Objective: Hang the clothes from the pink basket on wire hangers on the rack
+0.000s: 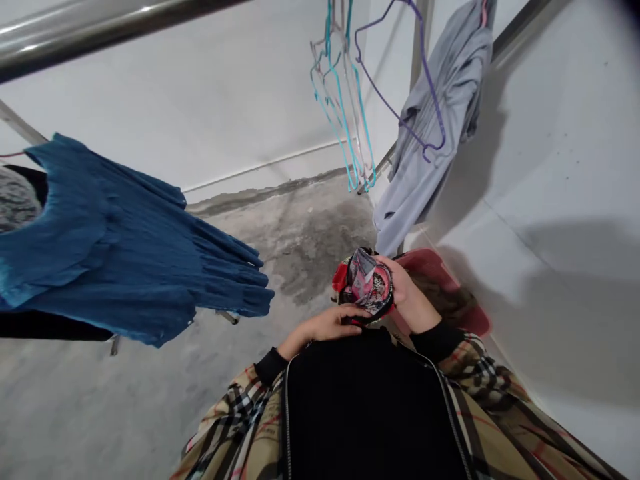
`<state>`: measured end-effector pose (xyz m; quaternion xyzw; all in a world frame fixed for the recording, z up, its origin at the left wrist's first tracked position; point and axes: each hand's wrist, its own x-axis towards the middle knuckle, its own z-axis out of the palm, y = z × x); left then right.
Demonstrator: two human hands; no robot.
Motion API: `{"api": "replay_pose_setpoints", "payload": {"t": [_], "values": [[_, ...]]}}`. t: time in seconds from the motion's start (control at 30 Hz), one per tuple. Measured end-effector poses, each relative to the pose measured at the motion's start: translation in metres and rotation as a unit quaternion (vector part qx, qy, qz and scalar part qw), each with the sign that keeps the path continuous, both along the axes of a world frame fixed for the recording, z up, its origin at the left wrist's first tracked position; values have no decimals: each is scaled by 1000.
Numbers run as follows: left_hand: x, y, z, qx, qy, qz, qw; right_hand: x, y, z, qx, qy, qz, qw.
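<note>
Cloth bundle (367, 283) is up in front of the person's chest, held between both hands. Writing: faint letter-like marks on the left front of the plaid jacket (233, 423), too small to read. Small white patch on the bundle, can't tell if it's a label or part of the print.

Looks: crumpled, roughly round, mixed pattern in grey, pink, red and black. Dark edging around the lower right, bright red section on the left side, speckled print inside the fold.

Grip: left hand (333, 323) pinches the lower left edge, thumb below, fingers on top. Right hand (410, 293) is closed on the right side, wrist bent in.

Hard to see: most right fingers are hidden by the cloth, so their exact hold can't be told. Underside of the bundle hidden too, garment type unclear. Red tub (425, 262) behind the right wrist is partly covered, dark brown contents not identifiable. Blue dress (115, 240) is cut off at the left edge, grey garment (440, 113) and purple hanger (433, 93) at the top
</note>
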<state>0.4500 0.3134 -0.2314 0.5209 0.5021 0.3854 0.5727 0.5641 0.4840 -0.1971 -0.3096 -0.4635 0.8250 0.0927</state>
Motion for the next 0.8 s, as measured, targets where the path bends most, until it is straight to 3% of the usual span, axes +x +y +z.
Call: {"api": "replay_pose_setpoints", "payload": {"t": [0.1, 0.2, 0.27, 0.4, 0.53, 0.67, 0.73, 0.8], "values": [[-9, -6, -14, -40, -3, 146, 989, -3, -9, 25, -94, 28, 15, 995], [-14, -2, -32, -60, 31, 302, 951, -7, -19, 43, -105, 73, 19, 992], [-17, 4, -40, -47, 68, 357, 930, -10, -23, 50, -102, 98, 26, 990], [-20, 20, -44, -23, 135, 388, 911, -10, -30, 58, -107, 110, 31, 988], [-29, 32, -44, -19, 111, 396, 911, -3, -37, 64, -94, 102, -2, 990], [-50, 37, -34, -5, 50, 441, 896, 9, -41, 62, 21, 69, -22, 997], [-62, 37, -21, 3, 9, 468, 883, 14, -38, 54, 160, 21, -23, 987], [-74, 34, -4, 12, -26, 491, 870, 18, -33, 44, 345, -71, -28, 936]]}}
